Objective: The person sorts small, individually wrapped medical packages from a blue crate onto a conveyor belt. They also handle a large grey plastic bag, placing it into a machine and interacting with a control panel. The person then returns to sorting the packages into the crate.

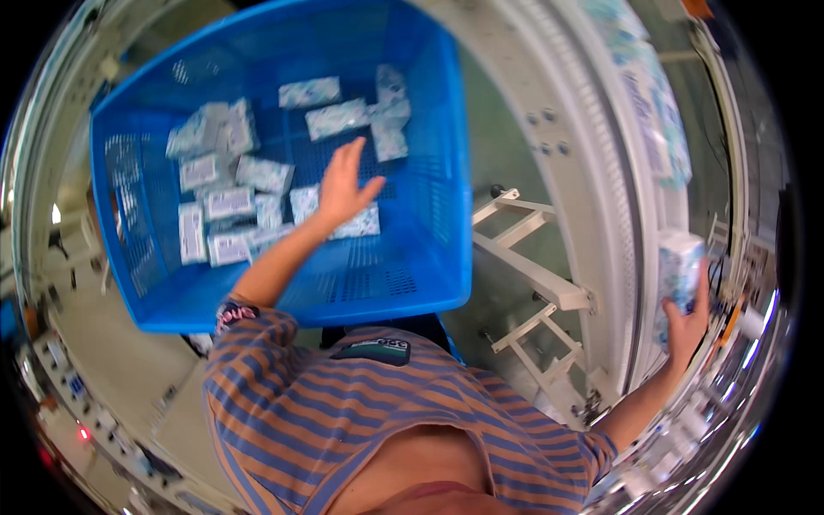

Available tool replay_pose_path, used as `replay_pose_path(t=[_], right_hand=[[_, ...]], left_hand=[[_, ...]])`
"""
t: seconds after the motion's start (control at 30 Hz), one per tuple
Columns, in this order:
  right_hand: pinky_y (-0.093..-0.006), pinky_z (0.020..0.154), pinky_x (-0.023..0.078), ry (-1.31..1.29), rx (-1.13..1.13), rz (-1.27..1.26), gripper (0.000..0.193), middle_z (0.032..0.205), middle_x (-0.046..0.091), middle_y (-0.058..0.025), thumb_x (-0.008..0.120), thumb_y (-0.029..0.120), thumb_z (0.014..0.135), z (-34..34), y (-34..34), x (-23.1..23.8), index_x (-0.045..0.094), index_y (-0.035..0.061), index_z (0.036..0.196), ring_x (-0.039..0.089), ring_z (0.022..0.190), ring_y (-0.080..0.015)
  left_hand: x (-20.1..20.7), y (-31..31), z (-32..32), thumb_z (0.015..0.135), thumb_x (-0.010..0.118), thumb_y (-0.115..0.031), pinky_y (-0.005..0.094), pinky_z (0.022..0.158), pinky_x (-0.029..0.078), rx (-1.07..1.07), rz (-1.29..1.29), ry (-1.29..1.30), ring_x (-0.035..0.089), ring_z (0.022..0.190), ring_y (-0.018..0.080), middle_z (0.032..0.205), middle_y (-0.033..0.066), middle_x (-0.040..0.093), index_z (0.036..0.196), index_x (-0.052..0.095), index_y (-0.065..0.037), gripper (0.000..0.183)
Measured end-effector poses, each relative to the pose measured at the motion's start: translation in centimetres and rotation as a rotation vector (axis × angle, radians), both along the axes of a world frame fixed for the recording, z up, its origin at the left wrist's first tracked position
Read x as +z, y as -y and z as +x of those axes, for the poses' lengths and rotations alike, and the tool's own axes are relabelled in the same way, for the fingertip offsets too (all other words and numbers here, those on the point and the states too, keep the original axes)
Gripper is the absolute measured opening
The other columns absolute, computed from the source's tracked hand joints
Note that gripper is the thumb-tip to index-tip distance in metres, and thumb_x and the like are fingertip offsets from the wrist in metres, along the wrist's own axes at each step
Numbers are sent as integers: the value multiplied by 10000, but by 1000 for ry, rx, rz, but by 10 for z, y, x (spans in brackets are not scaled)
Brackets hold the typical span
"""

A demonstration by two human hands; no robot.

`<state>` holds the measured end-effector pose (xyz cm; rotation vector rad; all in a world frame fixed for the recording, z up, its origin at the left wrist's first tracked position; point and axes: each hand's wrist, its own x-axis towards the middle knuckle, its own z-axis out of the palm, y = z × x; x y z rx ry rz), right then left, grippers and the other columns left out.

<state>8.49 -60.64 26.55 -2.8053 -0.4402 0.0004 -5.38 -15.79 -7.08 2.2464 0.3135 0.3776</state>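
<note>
My left hand (343, 189) reaches over the inside of a large blue plastic crate (468, 232). Its fingers are stretched out and the thumb stands apart, with nothing held. Just beyond the fingertips lies a white and light-blue pack (337, 118); another pack (359, 225) lies partly hidden under the hand. Out at the far right, my right hand (689, 326) grips a similar white and light-blue pack (681, 257) at the conveyor, thumb on one side and fingers on the other. Part of that pack is hidden by the hand.
More packs (230, 203) lie loosely heaped in the crate's left half. Several wrapped packs (648, 103) sit farther up the conveyor (592, 129), whose pale frame curves along the right. Cream metal legs (532, 266) stand between crate and conveyor.
</note>
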Motion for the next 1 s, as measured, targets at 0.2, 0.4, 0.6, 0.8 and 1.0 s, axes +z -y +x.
replay_pose_path(t=[0.2,0.4,0.6,0.8,1.0], right_hand=[[-366,996,314,430,36,427,493,1214,480,-174,527,15,772,-8,-148,-66,397,-73,1239,450,1141,-254],[-397,937,366,-293,606,94,704,1237,456,-187,689,182,669,-5,-386,-297,368,10,1271,437,1126,-348],[-403,966,342,-389,730,-351,794,1356,305,-152,662,111,632,-13,-462,-466,266,9,1313,330,1218,-319],[-437,973,322,-21,773,-581,833,1322,344,-129,668,127,632,24,-515,-598,233,44,1338,340,1219,-276],[-436,870,416,-838,383,-603,1120,1187,471,-188,759,417,508,-15,-518,-560,139,64,1372,498,1071,-308]], left_hand=[[-104,-136,-102,621,698,-161,428,921,369,43,372,-726,418,1123,350,1251,196,396,1290,299,-30,790],[-205,-204,-105,706,565,-63,455,1002,283,-317,700,-813,283,1270,276,1367,115,305,1335,264,-94,698],[-273,-229,-112,753,529,-125,558,1007,197,-370,751,-732,309,1233,277,1292,108,367,1335,277,-145,634],[-270,-240,-98,530,715,-271,620,924,242,-311,553,-636,412,1087,287,1113,123,446,1302,318,-119,881],[-246,-215,-69,498,705,-214,559,930,287,-181,277,-886,440,1062,292,1076,125,468,1312,286,-107,922]])
